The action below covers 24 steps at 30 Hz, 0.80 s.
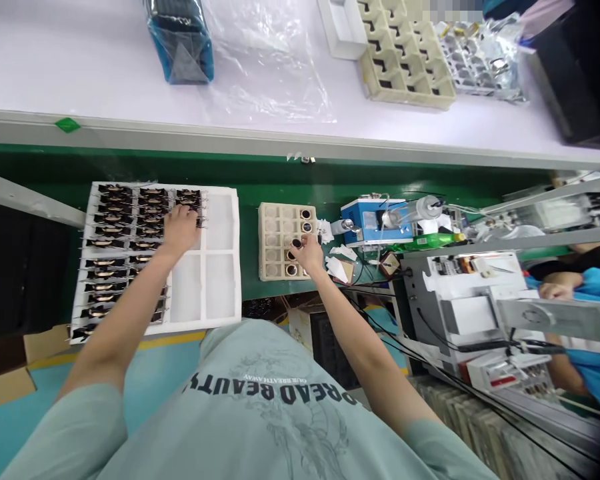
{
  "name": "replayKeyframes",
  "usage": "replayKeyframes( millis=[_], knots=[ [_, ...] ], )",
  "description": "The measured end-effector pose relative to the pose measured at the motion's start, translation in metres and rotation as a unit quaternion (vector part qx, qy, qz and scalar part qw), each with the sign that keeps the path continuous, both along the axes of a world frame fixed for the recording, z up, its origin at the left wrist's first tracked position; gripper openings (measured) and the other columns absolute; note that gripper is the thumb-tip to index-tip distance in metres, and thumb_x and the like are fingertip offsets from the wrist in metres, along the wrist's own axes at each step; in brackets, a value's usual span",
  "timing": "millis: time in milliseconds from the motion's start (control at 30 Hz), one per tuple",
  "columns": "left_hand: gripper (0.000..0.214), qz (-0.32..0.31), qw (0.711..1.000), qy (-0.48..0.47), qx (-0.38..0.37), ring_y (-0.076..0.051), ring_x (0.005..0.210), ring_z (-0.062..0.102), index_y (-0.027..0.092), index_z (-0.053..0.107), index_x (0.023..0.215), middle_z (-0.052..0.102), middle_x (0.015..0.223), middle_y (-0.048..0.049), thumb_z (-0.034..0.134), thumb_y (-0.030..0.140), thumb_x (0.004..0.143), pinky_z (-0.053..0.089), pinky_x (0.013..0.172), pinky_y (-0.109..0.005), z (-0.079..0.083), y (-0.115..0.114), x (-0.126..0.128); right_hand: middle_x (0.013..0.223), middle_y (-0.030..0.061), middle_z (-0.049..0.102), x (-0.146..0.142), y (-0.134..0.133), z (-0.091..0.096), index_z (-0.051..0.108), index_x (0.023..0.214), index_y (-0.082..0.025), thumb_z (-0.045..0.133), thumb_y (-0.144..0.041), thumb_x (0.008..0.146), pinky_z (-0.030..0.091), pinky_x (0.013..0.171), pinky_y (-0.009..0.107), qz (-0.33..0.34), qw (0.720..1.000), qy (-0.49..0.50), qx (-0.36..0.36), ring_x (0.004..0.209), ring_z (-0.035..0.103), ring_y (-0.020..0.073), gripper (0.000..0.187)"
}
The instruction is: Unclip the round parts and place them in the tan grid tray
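1. Two bare hands work over the green worktop (251,250), apart from each other, each at its own tray
2. Left hand (181,230) — over the white tray (221,283), fingers bent down among the black parts (113,219); the fingertips are hidden, so I cannot tell whether this grip is closed on one
3. Black parts lie in rows across the left and upper middle of the white tray, thin ends sticking out
4. Right hand (310,255) — over the beige tray (279,277), thumb and fingers at a round part (297,244); whether the grip clasps it or only touches it, I cannot tell
5. Other dark round parts (306,214) sit in the beige tray's right-hand cells
6. Right of that tray stand a blue box (375,225) and a green bottle (437,241)
7. Far right, a co-worker's hand (557,288) shows beside blue cloth (597,281)
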<state>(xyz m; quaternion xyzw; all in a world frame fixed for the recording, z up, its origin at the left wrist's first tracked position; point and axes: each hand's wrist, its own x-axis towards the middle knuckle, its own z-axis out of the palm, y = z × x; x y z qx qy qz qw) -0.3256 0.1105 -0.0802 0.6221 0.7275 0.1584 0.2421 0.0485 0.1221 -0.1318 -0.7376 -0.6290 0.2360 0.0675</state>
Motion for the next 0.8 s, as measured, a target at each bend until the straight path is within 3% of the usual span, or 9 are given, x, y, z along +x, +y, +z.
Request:
replayKeyframes(
  millis=[67, 167, 300, 433, 567, 667, 733, 800],
  knots=[
    [0.031, -0.08, 0.988, 0.133, -0.019, -0.041, 0.136, 0.034, 0.012, 0.066, 0.112, 0.053, 0.137, -0.0227, 0.056, 0.021, 0.083, 0.022, 0.111, -0.059, -0.007, 0.012, -0.031, 0.109, 0.0155, 0.072, -0.002, 0.017, 0.0, 0.058, 0.126, -0.012, 0.063, -0.032, 0.08, 0.05, 0.085, 0.035, 0.023, 0.998, -0.059, -0.023, 0.104, 0.066, 0.0298, 0.051],
    [0.029, -0.165, 0.961, 0.22, -0.035, -0.039, 0.128, 0.042, 0.01, 0.069, 0.106, 0.058, 0.127, -0.0233, 0.053, 0.021, 0.084, 0.029, 0.106, -0.055, -0.018, 0.019, -0.049, 0.1, 0.0172, 0.073, -0.009, 0.033, 0.002, 0.067, 0.112, -0.012, 0.066, -0.032, 0.079, 0.05, 0.083, 0.036, 0.085, 0.986, -0.125, -0.064, 0.102, 0.066, 0.032, 0.038],
    [0.025, -0.199, 0.955, 0.217, -0.026, -0.038, 0.126, 0.045, 0.01, 0.072, 0.098, 0.057, 0.127, -0.022, 0.056, 0.02, 0.081, 0.03, 0.106, -0.051, -0.028, 0.027, -0.049, 0.093, 0.0199, 0.073, -0.022, 0.047, 0.002, 0.072, 0.092, -0.012, 0.069, -0.031, 0.077, 0.05, 0.081, 0.037, 0.128, 0.971, -0.175, -0.101, 0.095, 0.069, 0.0333, 0.025],
    [0.018, -0.181, 0.971, 0.152, -0.041, -0.038, 0.125, 0.046, 0.013, 0.073, 0.087, 0.058, 0.126, -0.0201, 0.061, 0.022, 0.079, 0.03, 0.107, -0.051, -0.033, 0.034, -0.054, 0.097, 0.0236, 0.073, -0.032, 0.045, 0.0, 0.073, 0.094, -0.01, 0.068, -0.031, 0.08, 0.05, 0.079, 0.036, 0.099, 0.975, -0.177, -0.087, 0.094, 0.069, 0.0342, 0.026],
    [0.024, -0.11, 0.992, 0.064, -0.003, -0.036, 0.123, 0.048, 0.013, 0.073, 0.089, 0.061, 0.122, -0.0181, 0.06, 0.033, 0.084, 0.032, 0.109, -0.052, -0.023, 0.026, -0.06, 0.101, 0.0233, 0.072, -0.032, 0.022, -0.005, 0.07, 0.105, -0.009, 0.054, -0.036, 0.094, 0.048, 0.087, 0.038, 0.067, 0.987, -0.141, -0.045, 0.102, 0.067, 0.0322, 0.033],
    [0.042, 0.017, 0.993, -0.084, 0.086, -0.034, 0.123, 0.049, 0.014, 0.073, 0.095, 0.063, 0.122, -0.0133, 0.067, 0.053, 0.081, 0.035, 0.11, -0.05, -0.005, 0.005, -0.047, 0.105, 0.0249, 0.071, -0.028, 0.006, -0.007, 0.067, 0.111, -0.009, 0.052, -0.032, 0.095, 0.043, 0.095, 0.045, 0.026, 0.996, -0.078, -0.025, 0.112, 0.062, 0.0353, 0.032],
    [0.046, 0.138, 0.954, -0.248, 0.102, -0.032, 0.119, 0.052, 0.019, 0.074, 0.093, 0.068, 0.117, -0.0088, 0.078, 0.057, 0.067, 0.037, 0.11, -0.049, 0.005, -0.015, -0.023, 0.106, 0.0241, 0.07, -0.027, -0.001, -0.005, 0.066, 0.111, -0.012, 0.051, -0.033, 0.095, 0.041, 0.098, 0.046, 0.001, 1.0, -0.025, -0.019, 0.116, 0.059, 0.0356, 0.031],
    [0.045, 0.221, 0.878, -0.42, 0.062, -0.03, 0.109, 0.06, 0.023, 0.074, 0.089, 0.073, 0.105, -0.0055, 0.085, 0.053, 0.058, 0.042, 0.107, -0.05, 0.012, -0.034, 0.014, 0.107, 0.0199, 0.07, -0.031, -0.011, 0.001, 0.065, 0.113, -0.017, 0.048, -0.041, 0.096, 0.042, 0.098, 0.045, -0.007, 0.996, 0.082, -0.015, 0.115, 0.06, 0.033, 0.034]
  ],
)
